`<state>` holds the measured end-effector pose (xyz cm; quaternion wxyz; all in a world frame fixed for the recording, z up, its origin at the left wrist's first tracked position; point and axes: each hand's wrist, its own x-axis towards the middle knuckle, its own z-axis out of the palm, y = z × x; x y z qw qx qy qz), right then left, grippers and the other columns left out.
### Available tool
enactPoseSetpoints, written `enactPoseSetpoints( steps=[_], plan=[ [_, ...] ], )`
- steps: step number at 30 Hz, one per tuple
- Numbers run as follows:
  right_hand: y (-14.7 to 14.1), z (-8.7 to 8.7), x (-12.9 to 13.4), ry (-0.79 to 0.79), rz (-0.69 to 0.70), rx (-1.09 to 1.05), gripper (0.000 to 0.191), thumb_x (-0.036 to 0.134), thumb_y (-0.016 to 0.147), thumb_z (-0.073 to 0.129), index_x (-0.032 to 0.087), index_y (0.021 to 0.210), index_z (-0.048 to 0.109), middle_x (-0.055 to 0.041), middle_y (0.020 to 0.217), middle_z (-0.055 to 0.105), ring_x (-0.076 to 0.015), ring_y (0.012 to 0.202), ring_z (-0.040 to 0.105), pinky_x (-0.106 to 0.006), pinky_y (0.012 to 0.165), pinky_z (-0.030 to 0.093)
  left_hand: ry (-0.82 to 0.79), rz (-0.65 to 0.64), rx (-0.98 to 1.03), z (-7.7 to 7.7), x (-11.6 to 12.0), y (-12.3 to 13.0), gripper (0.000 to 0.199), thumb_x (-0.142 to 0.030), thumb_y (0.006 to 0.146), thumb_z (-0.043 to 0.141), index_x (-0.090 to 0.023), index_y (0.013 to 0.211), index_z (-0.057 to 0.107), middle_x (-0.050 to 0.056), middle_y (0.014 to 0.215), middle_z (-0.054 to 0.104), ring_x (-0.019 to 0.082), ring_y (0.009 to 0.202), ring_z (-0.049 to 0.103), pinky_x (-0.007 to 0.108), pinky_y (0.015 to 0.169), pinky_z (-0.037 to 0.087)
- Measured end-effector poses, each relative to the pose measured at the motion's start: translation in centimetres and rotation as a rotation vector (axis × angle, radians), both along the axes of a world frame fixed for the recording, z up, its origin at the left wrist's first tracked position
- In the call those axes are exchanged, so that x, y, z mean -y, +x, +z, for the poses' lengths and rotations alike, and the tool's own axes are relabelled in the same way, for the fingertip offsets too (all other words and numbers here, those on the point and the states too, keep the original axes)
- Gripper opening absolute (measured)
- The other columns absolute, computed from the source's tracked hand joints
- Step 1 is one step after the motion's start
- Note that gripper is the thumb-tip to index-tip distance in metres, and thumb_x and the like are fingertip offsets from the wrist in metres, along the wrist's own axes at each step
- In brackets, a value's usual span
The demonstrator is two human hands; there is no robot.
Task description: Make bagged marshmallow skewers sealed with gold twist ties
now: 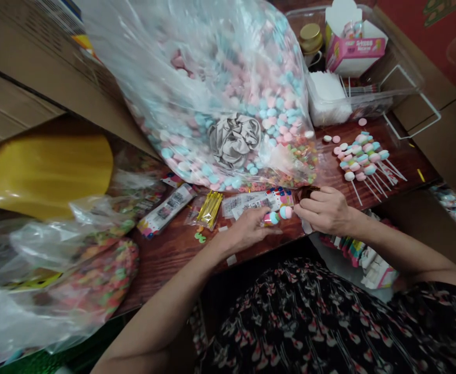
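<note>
Clear plastic fills the frame: a huge bag (212, 88) of pink and blue marshmallow candies slumps across a reddish wooden table (173, 254), with a grey scrunchie (233, 140) sitting right on top! Over to the right, a fan of candy sticks (362, 161) lies on the wood, and a pink box (354, 49) stands behind them. Now to the action: the two hands are close together at the table edge, just in front of the bag. The right hand (323, 210) pinches a pink-and-blue candy ball (285, 212) in its fingertips, while the left hand (243, 231) sits just beside it, its grip impossible to call. Printed paper strips (251, 202) and gold twist ties (210, 209) lie close by.
</note>
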<state>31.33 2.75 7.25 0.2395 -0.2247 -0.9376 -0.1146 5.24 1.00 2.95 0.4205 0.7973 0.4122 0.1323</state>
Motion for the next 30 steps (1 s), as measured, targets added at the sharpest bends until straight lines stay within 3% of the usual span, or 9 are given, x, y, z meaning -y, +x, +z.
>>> enactPoseSetpoints(
  steps=[3,7,11,16,22,27,30],
  plan=[
    [-0.8,0.4,-0.3,-0.077,-0.044,0.052,0.019,0.017,0.093,0.046,0.018,0.086,0.064,0.0003,0.065,0.058,-0.0136,0.063,0.042,-0.032,0.060,0.022,0.037,0.013,-0.067,0.5,0.5,-0.3,0.040,-0.048,0.077,0.072,-0.016,0.098,0.058,0.002,0.083,0.062,0.017,0.075,0.054,0.028,0.070,0.040],
    [-1.7,0.8,0.1,-0.119,0.035,0.104,0.020,0.014,0.092,0.044,0.016,0.082,0.062,-0.0003,0.066,0.057,-0.0139,0.062,0.042,-0.032,0.060,0.022,-0.039,0.064,-0.042,1.0,1.2,-0.7,0.041,-0.046,0.075,0.073,-0.016,0.099,0.058,0.000,0.083,0.062,0.016,0.075,0.054,0.026,0.069,0.040],
    [-3.7,0.3,1.5,-0.141,0.122,0.140,0.022,0.015,0.095,0.044,0.017,0.080,0.059,-0.0008,0.068,0.060,-0.0135,0.062,0.045,-0.032,0.061,0.024,-0.141,0.086,0.030,1.0,1.7,0.0,0.031,-0.041,0.073,0.073,-0.017,0.086,0.058,-0.003,0.077,0.059,0.013,0.069,0.049,0.023,0.063,0.038],
    [-6.6,-1.0,2.2,-0.255,0.105,0.211,0.016,0.013,0.091,0.045,0.015,0.088,0.061,-0.0049,0.078,0.064,-0.0157,0.067,0.051,-0.032,0.062,0.030,-0.133,0.118,0.131,1.2,1.8,1.0,0.010,-0.017,0.069,0.062,-0.016,0.071,0.052,-0.004,0.068,0.053,0.010,0.063,0.043,0.022,0.057,0.033],
    [-6.2,-0.3,0.7,-0.313,0.038,0.012,0.016,0.014,0.089,0.046,0.015,0.085,0.061,-0.0073,0.082,0.062,-0.0172,0.073,0.052,-0.029,0.064,0.035,-0.085,0.263,0.129,1.1,1.9,-0.3,0.019,-0.027,0.070,0.070,-0.017,0.074,0.054,-0.006,0.067,0.050,0.011,0.066,0.044,0.022,0.062,0.037],
    [-7.0,-1.1,0.9,-0.268,0.129,-0.015,0.017,0.011,0.083,0.045,0.015,0.076,0.059,-0.0059,0.073,0.060,-0.0162,0.065,0.048,-0.029,0.061,0.035,-0.107,0.242,0.297,0.1,2.3,1.0,0.004,-0.019,0.077,0.059,-0.015,0.075,0.059,-0.002,0.071,0.056,0.013,0.070,0.051,0.025,0.067,0.043],
    [-7.0,-1.8,0.4,-0.319,0.175,-0.082,0.021,0.013,0.087,0.043,0.016,0.076,0.059,-0.0047,0.072,0.060,-0.0146,0.064,0.048,-0.027,0.060,0.035,-0.151,0.264,0.386,0.5,2.5,0.8,0.016,-0.021,0.074,0.067,-0.015,0.089,0.065,0.002,0.084,0.065,0.016,0.081,0.058,0.028,0.076,0.048]
  ],
)
